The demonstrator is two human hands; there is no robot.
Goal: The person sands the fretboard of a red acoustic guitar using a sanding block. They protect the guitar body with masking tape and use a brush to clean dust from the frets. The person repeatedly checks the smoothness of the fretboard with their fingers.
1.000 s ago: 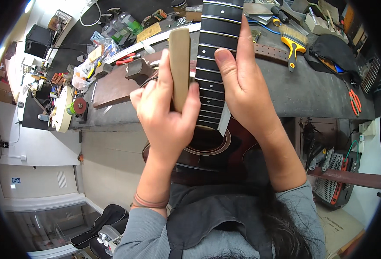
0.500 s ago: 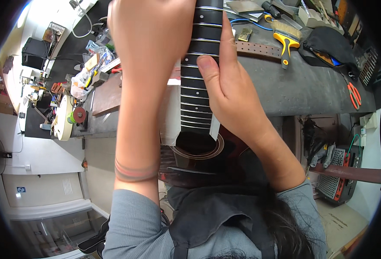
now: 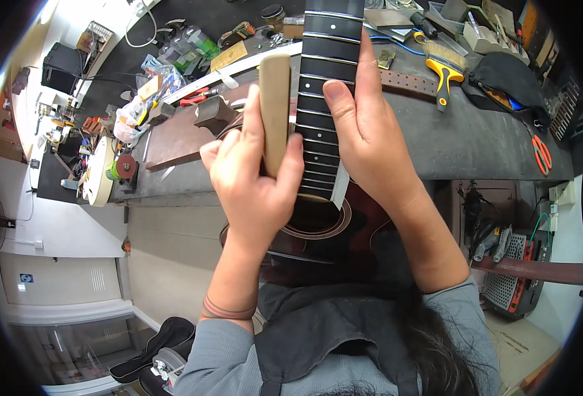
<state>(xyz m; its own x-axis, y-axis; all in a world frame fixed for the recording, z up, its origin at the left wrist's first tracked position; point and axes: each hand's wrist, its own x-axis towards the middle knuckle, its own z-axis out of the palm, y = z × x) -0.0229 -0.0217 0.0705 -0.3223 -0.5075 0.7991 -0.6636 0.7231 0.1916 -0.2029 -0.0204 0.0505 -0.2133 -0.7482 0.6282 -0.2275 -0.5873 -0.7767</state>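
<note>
A dark acoustic guitar (image 3: 291, 267) lies in front of me, its black fretboard (image 3: 331, 46) with metal frets pointing away over the workbench. My right hand (image 3: 377, 148) is wrapped round the neck from the right side, thumb at the board's edge and fingers partly hidden behind it. In my left hand (image 3: 248, 188) is a long pale wooden block (image 3: 276, 99) with a rounded end, tilted on edge just left of the fretboard. Whether its far face touches the frets cannot be made out. A whitish strip (image 3: 339, 188) runs along the fretboard's right edge near the soundhole.
On the grey bench (image 3: 463, 145) lie a yellow-handled brush (image 3: 444, 76), a perforated brown strip (image 3: 403, 84), a black pouch (image 3: 506, 82) and red-handled pliers (image 3: 541, 155). Leftward are a brown board (image 3: 179, 142), a dark curved block (image 3: 213, 115) and plastic bottles (image 3: 199, 43).
My left hand has come back toward me from the far part of the neck, and the wooden block now shows in it. My right hand keeps its hold; the view has shifted slightly.
</note>
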